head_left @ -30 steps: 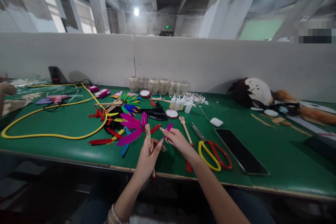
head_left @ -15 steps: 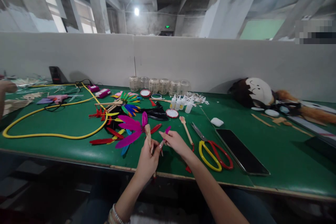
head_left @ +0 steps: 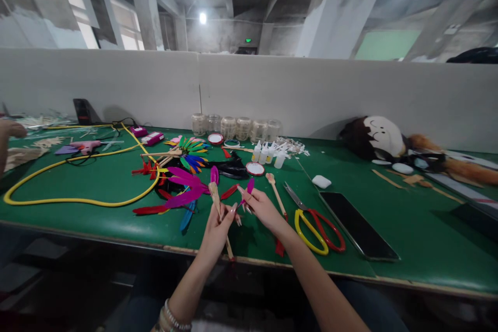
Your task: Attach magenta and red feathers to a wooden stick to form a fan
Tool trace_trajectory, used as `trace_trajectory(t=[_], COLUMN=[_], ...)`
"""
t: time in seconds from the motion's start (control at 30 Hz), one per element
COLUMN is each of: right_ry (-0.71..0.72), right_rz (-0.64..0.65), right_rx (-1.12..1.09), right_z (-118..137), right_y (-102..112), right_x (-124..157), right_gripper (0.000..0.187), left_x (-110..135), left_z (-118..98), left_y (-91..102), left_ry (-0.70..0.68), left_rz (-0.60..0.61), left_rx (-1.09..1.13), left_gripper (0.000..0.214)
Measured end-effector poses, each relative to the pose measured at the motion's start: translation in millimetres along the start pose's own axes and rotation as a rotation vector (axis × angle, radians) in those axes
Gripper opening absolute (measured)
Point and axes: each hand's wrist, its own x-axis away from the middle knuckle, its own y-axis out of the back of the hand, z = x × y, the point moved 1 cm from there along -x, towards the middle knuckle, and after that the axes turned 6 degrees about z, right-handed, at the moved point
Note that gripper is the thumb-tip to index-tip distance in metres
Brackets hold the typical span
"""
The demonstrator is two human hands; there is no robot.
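Observation:
My left hand is closed round a pale wooden stick with a wide top end; its lower end shows below my fingers near the table edge. Just right of it, my right hand pinches a small magenta feather, and the fingertips of both hands almost meet at its lower end. Left of my hands lie large magenta feathers, a blue feather and a red feather. Another red feather lies just beyond my hands. A similar wooden stick with a red tassel rests to the right.
Scissors and a phone lie to the right. Behind are small glue bottles, glass jars and multicoloured feathers. A yellow cable loops at left, near a glue gun and another person's hand.
My left hand has tilted the stick, so its lower end now shows. The magenta feather in my right hand stands more upright. At far left the other person's hand has shifted slightly.

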Motion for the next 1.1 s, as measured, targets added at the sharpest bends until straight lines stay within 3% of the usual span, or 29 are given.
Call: trace_trajectory(t=[0.17,0.33,0.43,0.63,0.87,1.1], right_ry=[-0.018,-0.088,-0.103,-0.058,0.089,0.163], right_rz=[-0.029,0.107,0.112,-0.046,-0.246,-0.384], right_rx=[0.002,0.108,0.098,-0.043,-0.034,-0.078], right_z=[1.1,2.0,5.2,15.2,22.8,46.9], right_y=[1.2,2.7,11.0,43.2,79.0,103.5], right_x=[1.1,5.3,6.7,7.1,8.3,1.0], right_gripper=[0.049,0.05,0.047,0.037,0.035,0.043], left_x=[0.9,0.7,1.6,7.1,7.2,2.8], left_z=[-1.4,4.7,5.8,7.6,-0.4,-8.4], left_y=[-0.4,0.7,-0.1,-5.2,-7.0,-6.7], left_ry=[-0.011,-0.021,0.008,0.164,0.168,0.185], left_rz=[0.013,0.035,0.044,0.166,0.153,0.148], left_rx=[0.042,-0.021,-0.058,-0.01,-0.067,0.067], left_gripper=[0.034,0.03,0.027,0.033,0.034,0.034])
